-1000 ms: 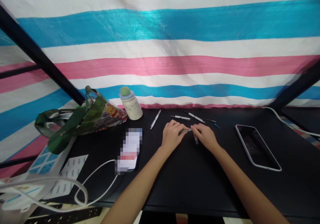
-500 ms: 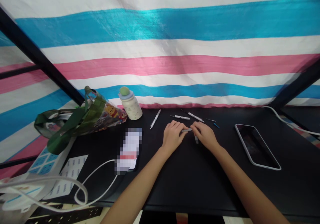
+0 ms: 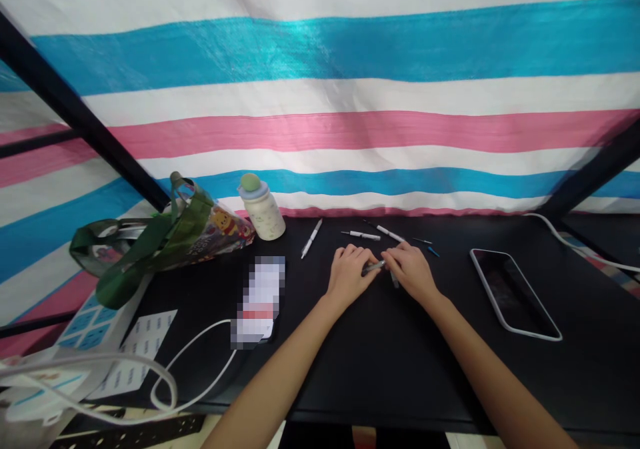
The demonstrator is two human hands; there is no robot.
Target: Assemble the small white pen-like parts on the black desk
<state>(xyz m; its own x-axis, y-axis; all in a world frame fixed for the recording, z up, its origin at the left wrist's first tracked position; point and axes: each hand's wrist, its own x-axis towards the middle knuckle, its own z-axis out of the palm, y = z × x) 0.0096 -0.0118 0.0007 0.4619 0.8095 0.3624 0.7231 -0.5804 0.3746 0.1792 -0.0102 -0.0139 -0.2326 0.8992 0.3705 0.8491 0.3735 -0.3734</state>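
Head view, looking down at a black table point(image 3: 450, 382), where both hands work close together near its far edge. The left hand point(image 3: 349, 277) and right hand point(image 3: 411, 271) meet over a slim grey pen barrel point(image 3: 374, 267), which lies crosswise between them just above the tabletop. The fingers point(image 3: 350, 254) of the left hand are curled closed over one end of it, and the right hand's fingertips pinch the other end, leaving no open gap. A small grey stub point(image 3: 395, 279) shows just below the right hand, though I cannot tell whether it joins the barrel or is a separate piece.

As things lie now, three slim white pens sit apart beyond the hands: one angled pen point(image 3: 312, 239), one flat pen point(image 3: 361, 235) and one slanting pen point(image 3: 390, 233). They look complete, though their small size makes that uncertain. To the right, a thin dark rod point(image 3: 423, 241) and a small blue piece point(image 3: 433, 251) lie loose and unattached.

Farther left stand a cream bottle with a green cap point(image 3: 261, 214) and a green-handled printed tote bag point(image 3: 200, 232). A pixelated phone point(image 3: 258, 302) lies near a white cable point(image 3: 200, 349), while a white-edged tablet point(image 3: 513, 294) rests to the right.
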